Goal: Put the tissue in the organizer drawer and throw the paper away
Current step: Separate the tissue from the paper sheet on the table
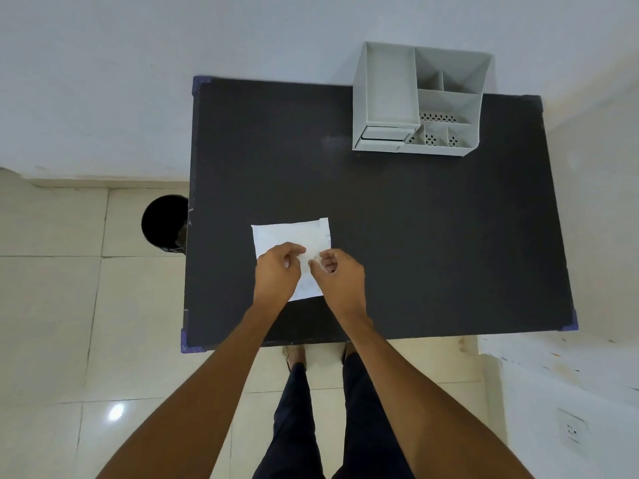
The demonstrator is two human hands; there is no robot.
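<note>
A white tissue (283, 233) lies flat on the black table (432, 236), near its front left. Under it, a strip of paper (325, 233) with faint writing shows along the right edge. My left hand (276, 274) and my right hand (340, 274) hover over the sheet's near half with fingers curled. Their fingertips pinch a small raised fold of the tissue between them. The hands hide the sheet's lower middle. The grey organizer (449, 150) stands at the table's back right, its small drawer (382, 141) at the front left corner.
A black round bin (162, 223) stands on the tiled floor against the table's left edge. White walls run behind and to the right of the table. My legs and feet are at the table's front edge.
</note>
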